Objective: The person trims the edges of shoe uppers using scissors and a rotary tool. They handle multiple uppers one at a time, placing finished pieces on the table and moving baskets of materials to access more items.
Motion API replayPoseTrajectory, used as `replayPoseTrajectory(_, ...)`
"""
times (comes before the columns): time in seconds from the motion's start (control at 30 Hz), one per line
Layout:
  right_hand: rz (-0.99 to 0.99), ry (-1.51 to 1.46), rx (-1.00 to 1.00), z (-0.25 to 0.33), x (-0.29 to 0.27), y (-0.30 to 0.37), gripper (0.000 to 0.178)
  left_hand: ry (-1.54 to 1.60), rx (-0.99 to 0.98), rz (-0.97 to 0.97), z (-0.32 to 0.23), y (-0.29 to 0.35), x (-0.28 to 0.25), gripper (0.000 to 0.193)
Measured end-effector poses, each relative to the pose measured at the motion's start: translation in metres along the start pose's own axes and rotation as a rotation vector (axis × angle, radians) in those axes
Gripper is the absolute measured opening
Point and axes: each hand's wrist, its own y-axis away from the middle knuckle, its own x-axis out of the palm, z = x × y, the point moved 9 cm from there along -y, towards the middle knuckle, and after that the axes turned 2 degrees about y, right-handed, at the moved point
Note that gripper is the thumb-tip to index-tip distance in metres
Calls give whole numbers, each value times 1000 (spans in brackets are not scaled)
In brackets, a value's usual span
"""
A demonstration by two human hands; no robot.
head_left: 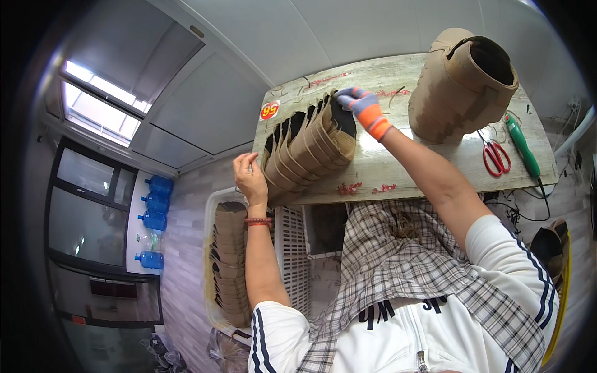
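Note:
A row of nested tan fabric pieces with black lining [311, 146], curved like caps or shoe uppers, lies along the left part of the table. My right hand [357, 102], in a grey and orange glove, pinches the upper edge of the piece at the row's right end. At the row's left end is my bare left hand [250, 177], raised with its fingers loosely bent and apart; nothing shows in it. A red bracelet circles that wrist. A taller stack of similar tan pieces [444, 99] stands at the table's far right.
Red-handled scissors [495, 158] and a green corded tool [523, 148] lie on the right of the wooden table [385, 168], among red thread scraps. Below left, a white crate [211, 261] holds more tan pieces, beside a slatted basket [292, 248]. Blue water jugs [153, 221] line the wall.

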Motion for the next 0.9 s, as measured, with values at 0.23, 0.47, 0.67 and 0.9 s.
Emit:
replayPoseTrajectory(0.23, 841, 1085, 192, 48, -94, 219, 43, 297, 64, -69, -131, 21, -6, 16)
replayPoseTrajectory(0.47, -84, 1116, 79, 70, -289, 238, 16, -117, 704, 52, -239, 21, 74, 13)
replayPoseTrajectory(0.67, 3, 1034, 64, 84, -228, 270, 24, -480, 813, 857, -163, 32, 212, 10)
replayPoseTrajectory(0.9, -169, 765, -54, 74, -291, 299, 26, -1024, 822, 1440, -104, 54, 292, 24)
